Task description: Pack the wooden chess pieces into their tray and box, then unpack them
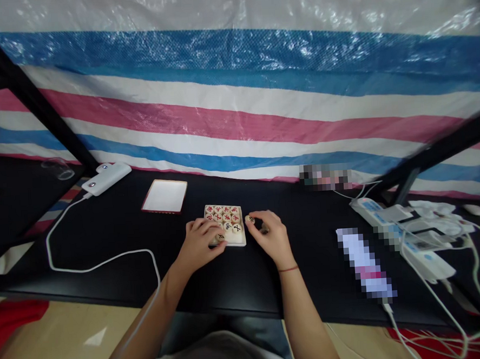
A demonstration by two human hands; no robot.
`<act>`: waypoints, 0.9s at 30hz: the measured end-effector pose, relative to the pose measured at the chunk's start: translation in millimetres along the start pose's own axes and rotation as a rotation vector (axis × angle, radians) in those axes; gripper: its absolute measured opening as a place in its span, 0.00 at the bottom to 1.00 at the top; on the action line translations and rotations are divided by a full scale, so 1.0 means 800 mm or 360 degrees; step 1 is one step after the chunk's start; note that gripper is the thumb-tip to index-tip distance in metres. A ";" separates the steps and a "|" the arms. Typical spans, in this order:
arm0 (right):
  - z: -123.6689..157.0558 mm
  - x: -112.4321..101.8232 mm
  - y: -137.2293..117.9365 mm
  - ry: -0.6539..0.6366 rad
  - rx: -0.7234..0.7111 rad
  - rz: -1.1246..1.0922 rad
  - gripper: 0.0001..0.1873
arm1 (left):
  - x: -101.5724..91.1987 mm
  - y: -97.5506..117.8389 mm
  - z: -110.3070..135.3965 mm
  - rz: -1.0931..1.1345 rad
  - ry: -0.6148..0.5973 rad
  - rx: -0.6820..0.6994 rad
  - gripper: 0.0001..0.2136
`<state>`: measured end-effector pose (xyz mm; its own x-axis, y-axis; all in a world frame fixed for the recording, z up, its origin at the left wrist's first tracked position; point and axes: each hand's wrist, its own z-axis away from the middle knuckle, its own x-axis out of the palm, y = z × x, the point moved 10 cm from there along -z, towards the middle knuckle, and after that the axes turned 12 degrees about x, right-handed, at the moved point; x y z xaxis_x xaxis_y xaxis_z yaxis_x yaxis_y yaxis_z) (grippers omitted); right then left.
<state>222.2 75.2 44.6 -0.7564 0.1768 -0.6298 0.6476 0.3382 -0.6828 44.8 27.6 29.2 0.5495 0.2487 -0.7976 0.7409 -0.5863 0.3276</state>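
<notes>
A shallow white square tray (239,239) holds rows of round Chinese chess pieces (226,217), most with red characters and a few with black ones. My left hand (198,239) reaches over the tray's front left corner, thumb and fingers closed on a chess piece (220,237) with a dark character. Just right of the tray is my right hand (273,237), its thumb and fingertips closed around another chess piece (249,219) held at a tilt. Under the right fingers a further pale shape is partly hidden. The left fingers cover several pieces.
A shallow box lid (165,196) with a white inside lies at the back left. Farther left is a white power bank (107,178) whose cable (106,259) runs across the black table (230,288). On the right are a blurred phone (365,264) and a power strip (406,240) with tangled cords.
</notes>
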 end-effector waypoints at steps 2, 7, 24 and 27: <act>0.004 0.004 -0.019 -0.0032 -0.0073 -0.0157 0.07 | 0.001 -0.002 0.001 -0.0018 -0.0008 -0.0017 0.04; 0.020 0.037 -0.055 -0.0235 -0.0279 -0.0257 0.08 | 0.002 -0.004 0.002 -0.0055 -0.0043 -0.0035 0.04; 0.044 0.082 -0.063 -0.0459 -0.0297 0.0516 0.12 | 0.006 -0.013 0.007 -0.0020 -0.0084 -0.0090 0.14; 0.043 0.083 -0.064 -0.0465 -0.0286 0.0538 0.11 | 0.008 -0.014 0.008 -0.0003 -0.0097 -0.0093 0.17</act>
<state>142.3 37.6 24.9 -0.4318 0.0463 -0.9008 0.8072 0.4655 -0.3630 37.7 31.2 17.0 0.5247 0.2015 -0.8271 0.7643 -0.5393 0.3535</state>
